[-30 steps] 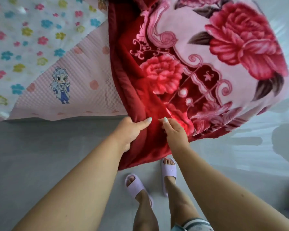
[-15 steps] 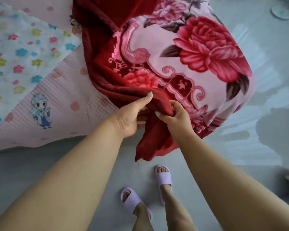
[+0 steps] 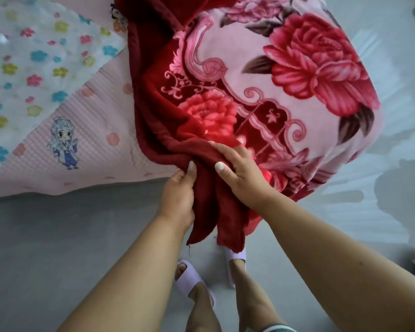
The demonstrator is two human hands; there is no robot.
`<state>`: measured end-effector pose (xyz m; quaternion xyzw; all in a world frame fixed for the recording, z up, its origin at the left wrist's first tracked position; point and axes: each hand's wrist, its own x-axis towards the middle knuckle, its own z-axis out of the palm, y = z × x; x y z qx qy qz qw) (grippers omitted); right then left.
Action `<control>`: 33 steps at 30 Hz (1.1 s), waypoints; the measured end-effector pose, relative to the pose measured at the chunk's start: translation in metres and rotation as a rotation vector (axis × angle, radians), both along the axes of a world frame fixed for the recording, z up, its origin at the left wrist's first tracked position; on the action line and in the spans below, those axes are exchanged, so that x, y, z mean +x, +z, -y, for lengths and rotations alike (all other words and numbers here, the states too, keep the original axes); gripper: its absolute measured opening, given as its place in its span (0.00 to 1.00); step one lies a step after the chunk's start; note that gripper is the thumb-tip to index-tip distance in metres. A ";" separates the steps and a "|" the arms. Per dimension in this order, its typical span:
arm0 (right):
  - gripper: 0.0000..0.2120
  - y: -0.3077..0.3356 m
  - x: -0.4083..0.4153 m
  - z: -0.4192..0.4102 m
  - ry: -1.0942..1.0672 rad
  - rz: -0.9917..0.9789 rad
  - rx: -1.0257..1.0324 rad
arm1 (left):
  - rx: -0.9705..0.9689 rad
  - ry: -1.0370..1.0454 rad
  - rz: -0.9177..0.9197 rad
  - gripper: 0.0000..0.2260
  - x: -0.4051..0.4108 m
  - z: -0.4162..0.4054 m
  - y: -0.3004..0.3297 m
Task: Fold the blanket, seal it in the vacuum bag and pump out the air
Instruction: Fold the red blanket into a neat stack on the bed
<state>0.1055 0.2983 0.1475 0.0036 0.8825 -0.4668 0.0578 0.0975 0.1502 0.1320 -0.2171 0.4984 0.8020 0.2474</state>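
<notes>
— One blanket [image 3: 261, 97]: plush, pink and dark red, large rose print, plain red reverse. Heaped on the bed, lower corner hanging over the bed edge toward the floor.

— Beside the blanket?

— One pink waffle-textured sheet [image 3: 94, 144] directly left of it, printed with a cartoon figure and pale dots. Further left, one white quilt [image 3: 34, 56] with coloured flower shapes. Grey floor [image 3: 58, 236] below the blanket's hanging corner.

— Hands?

— Two, both at the blanket's lower red edge. Left hand [image 3: 177, 195] gripping a bunched fold, thumb up against the cloth. Right hand [image 3: 240, 173] just beside it, fingers curled over and clamped on the same gathered edge, thumb on the near side.

— Smaller items?

— Two lilac slippers [image 3: 192, 281] on bare feet, straight under the blanket's dangling corner; right one partly hidden by that corner.
</notes>
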 end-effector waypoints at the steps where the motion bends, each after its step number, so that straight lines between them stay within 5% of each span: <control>1: 0.31 -0.002 0.005 0.009 0.054 -0.022 0.039 | 0.073 0.013 0.038 0.20 0.000 0.003 0.006; 4: 0.37 -0.005 0.013 0.023 0.074 -0.014 -0.037 | 0.165 -0.104 0.091 0.30 0.007 0.005 0.020; 7: 0.33 -0.001 0.011 0.022 -0.007 0.088 -0.403 | 0.005 -0.161 -0.006 0.27 0.020 -0.007 0.022; 10: 0.28 -0.004 0.014 0.006 -0.379 0.183 -0.611 | -0.197 -0.104 -0.045 0.22 0.012 -0.016 0.039; 13: 0.18 -0.020 0.029 -0.020 -0.856 0.284 -0.476 | -0.213 -0.082 -0.054 0.15 -0.021 -0.008 0.065; 16: 0.25 -0.038 0.046 -0.039 -1.102 0.573 -0.536 | -0.146 -0.128 -0.031 0.11 -0.055 0.000 0.093; 22: 0.26 -0.030 0.029 -0.044 -1.139 0.760 -1.035 | -0.234 -0.153 -0.063 0.14 -0.090 -0.006 0.103; 27: 0.36 -0.019 0.002 -0.033 -1.206 0.850 -1.197 | -0.104 -0.234 0.003 0.21 -0.096 -0.052 0.110; 31: 0.40 -0.010 -0.008 -0.027 -1.324 1.042 -1.188 | -0.054 -0.223 0.026 0.22 -0.105 -0.066 0.112; 33: 0.37 -0.003 -0.015 -0.025 -1.378 1.017 -1.346 | -0.035 -0.196 0.005 0.22 -0.109 -0.068 0.117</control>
